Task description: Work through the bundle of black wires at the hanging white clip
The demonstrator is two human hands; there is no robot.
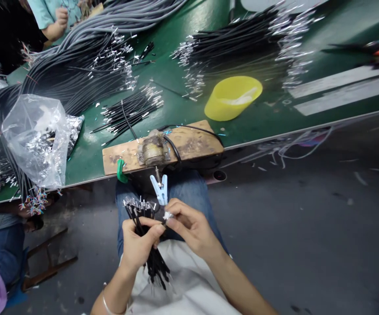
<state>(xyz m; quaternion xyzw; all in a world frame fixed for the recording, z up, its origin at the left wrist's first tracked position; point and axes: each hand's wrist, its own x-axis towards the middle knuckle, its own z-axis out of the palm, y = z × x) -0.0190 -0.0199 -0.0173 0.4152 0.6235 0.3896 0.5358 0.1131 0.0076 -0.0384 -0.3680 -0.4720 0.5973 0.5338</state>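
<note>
A bundle of short black wires [150, 245] stands over the person's lap, gripped by the left hand [138, 245], fingers wrapped around it. The right hand [189, 225] pinches one wire's tip between thumb and forefinger, just below a blue clip [159, 188] hanging from a wooden block [189, 142] on the green surface [268, 109].
</note>
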